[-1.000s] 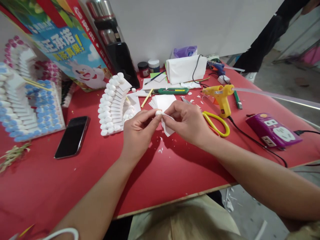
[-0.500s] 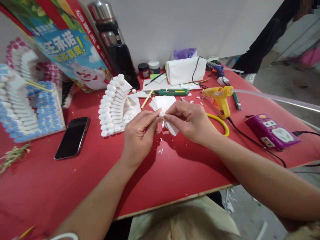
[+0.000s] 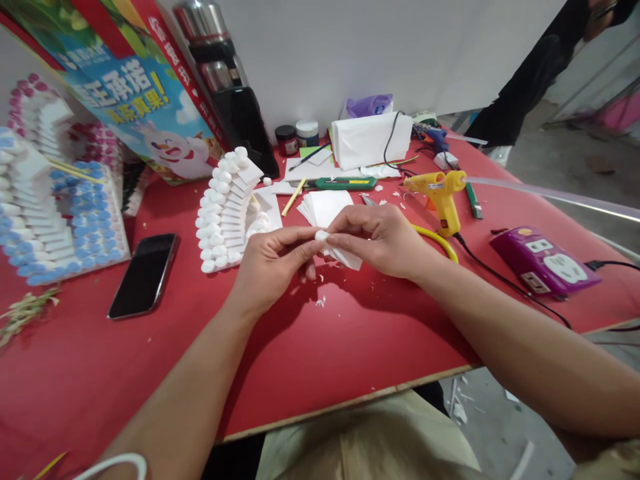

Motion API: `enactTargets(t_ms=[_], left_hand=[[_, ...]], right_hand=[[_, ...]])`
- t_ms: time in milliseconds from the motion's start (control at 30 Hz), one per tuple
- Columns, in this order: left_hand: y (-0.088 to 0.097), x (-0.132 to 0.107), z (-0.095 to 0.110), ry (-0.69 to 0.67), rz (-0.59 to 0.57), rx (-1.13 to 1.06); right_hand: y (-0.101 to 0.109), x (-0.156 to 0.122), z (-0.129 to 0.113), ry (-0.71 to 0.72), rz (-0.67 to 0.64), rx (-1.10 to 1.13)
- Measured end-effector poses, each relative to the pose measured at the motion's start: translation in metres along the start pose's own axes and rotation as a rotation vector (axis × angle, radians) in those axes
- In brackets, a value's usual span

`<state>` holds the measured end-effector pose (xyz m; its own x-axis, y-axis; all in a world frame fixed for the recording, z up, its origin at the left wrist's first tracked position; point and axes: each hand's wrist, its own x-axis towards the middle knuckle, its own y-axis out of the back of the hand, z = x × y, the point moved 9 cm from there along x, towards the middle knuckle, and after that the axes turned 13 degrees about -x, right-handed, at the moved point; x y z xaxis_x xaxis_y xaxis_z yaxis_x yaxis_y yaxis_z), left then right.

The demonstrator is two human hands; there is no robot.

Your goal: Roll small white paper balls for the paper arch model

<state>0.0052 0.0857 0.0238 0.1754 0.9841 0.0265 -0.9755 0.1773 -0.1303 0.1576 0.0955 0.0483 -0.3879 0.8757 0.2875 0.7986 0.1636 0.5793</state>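
Between the fingertips of my left hand [image 3: 273, 267] and my right hand [image 3: 377, 240] is a small white rounded piece [image 3: 321, 235], pinched from both sides. It resembles the white lumps along the outer edge of a curved white stepped model [image 3: 225, 213] to the left. What the piece is made of cannot be told. Below and behind my fingers lies a fanned stack of white paper sheets [image 3: 327, 205], partly covered by the right hand. Several loose white pieces [image 3: 259, 225] are bunched inside the model's curve.
A yellow glue gun [image 3: 440, 193] with a clear stick stands right, near a purple power socket [image 3: 545, 263]. A green cutter [image 3: 345, 184] lies behind the paper. At left are a phone [image 3: 144, 275], a blue-and-white model [image 3: 90, 220] and a printed box [image 3: 145, 100]. Another person's leg [image 3: 525, 87] shows beyond the table.
The left hand has turned slightly, its thumb and forefinger now stretched straighter towards the white piece. Both hands still pinch the piece, which has hardly shifted.
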Motion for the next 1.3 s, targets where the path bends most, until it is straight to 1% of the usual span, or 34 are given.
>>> enactTargets(t_ms=[67, 200, 300, 400, 467, 533, 667, 733, 800, 867, 933, 1000, 1033, 1067, 1100, 1133, 1167, 1233, 1300], left_hand=[[-0.003, -0.001, 0.000, -0.002, -0.017, 0.006], [-0.004, -0.003, 0.002, -0.022, 0.006, 0.085], [-0.005, -0.003, -0.001, -0.009, 0.014, 0.093], [-0.003, -0.002, -0.006, 0.021, 0.040, 0.030], [-0.001, 0.000, -0.010, 0.038, 0.063, -0.015], [0.000, 0.001, -0.012, 0.057, 0.074, -0.040], [-0.003, 0.001, -0.012, 0.065, 0.061, -0.029], [-0.003, 0.000, -0.011, 0.063, 0.059, 0.002], [-0.003, 0.000, -0.010, 0.070, 0.060, 0.021], [-0.003, 0.000, -0.012, 0.089, 0.061, -0.015], [-0.004, 0.001, -0.016, 0.122, 0.056, -0.115], [-0.005, 0.002, -0.020, 0.155, 0.057, -0.237], [-0.006, 0.003, -0.021, 0.167, 0.058, -0.284], [-0.006, 0.003, -0.021, 0.174, 0.062, -0.315], [-0.005, 0.004, -0.021, 0.178, 0.065, -0.332], [-0.004, 0.005, -0.021, 0.178, 0.069, -0.342], [-0.003, 0.005, -0.020, 0.174, 0.071, -0.348], [-0.001, 0.007, -0.018, 0.163, 0.069, -0.361], [0.000, 0.007, -0.017, 0.159, 0.057, -0.372]], right_hand=[[-0.001, 0.001, 0.001, 0.004, -0.006, -0.005], [-0.004, 0.000, 0.005, -0.017, 0.000, -0.069], [-0.004, -0.003, 0.001, -0.012, 0.047, -0.243], [-0.006, -0.005, -0.009, 0.020, 0.069, -0.433], [-0.008, -0.004, -0.009, -0.001, 0.070, -0.465], [-0.009, -0.003, -0.002, -0.067, 0.059, -0.404], [-0.017, 0.000, 0.017, -0.199, -0.014, -0.145], [-0.020, -0.001, 0.021, -0.230, -0.042, -0.057], [-0.020, -0.002, 0.021, -0.233, -0.052, -0.051], [-0.016, -0.003, 0.014, -0.181, -0.024, -0.166], [-0.011, -0.004, 0.000, -0.064, 0.043, -0.410], [-0.012, -0.006, -0.015, 0.069, 0.097, -0.682], [-0.015, -0.007, -0.020, 0.123, 0.109, -0.773], [-0.016, -0.008, -0.023, 0.165, 0.115, -0.809], [-0.017, -0.008, -0.024, 0.187, 0.116, -0.780], [-0.015, -0.007, -0.023, 0.181, 0.114, -0.694], [-0.011, -0.005, -0.020, 0.146, 0.114, -0.567], [-0.003, -0.001, -0.003, -0.005, 0.112, -0.230], [-0.003, 0.001, 0.020, -0.211, 0.075, 0.138]])
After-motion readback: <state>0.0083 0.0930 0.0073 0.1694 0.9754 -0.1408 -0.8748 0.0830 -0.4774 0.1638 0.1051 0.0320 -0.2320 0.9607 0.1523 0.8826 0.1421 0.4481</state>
